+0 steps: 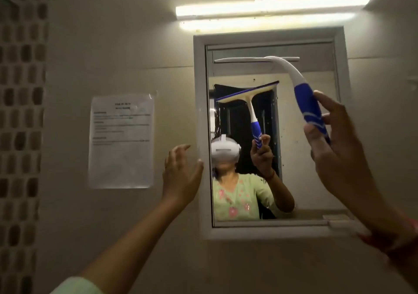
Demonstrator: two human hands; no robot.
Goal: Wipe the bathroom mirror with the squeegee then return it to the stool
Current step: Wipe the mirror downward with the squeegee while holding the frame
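The bathroom mirror [305, 169] hangs in a white frame on the wall ahead. My right hand [334, 153] grips the blue lower part of the squeegee [303, 90], a white-and-blue tool with a curved neck. Its white blade lies level across the top of the glass, at or very near the surface. My left hand [181, 176] is raised beside the mirror's left frame edge, fingers spread, holding nothing. The glass reflects the squeegee, the holding hand and a person in a green top. The stool is out of view.
A lit tube light [271, 8] runs along the wall just above the mirror. A printed paper notice [122, 142] is stuck to the wall left of the mirror. Small mosaic tiles [20, 112] cover the far left wall.
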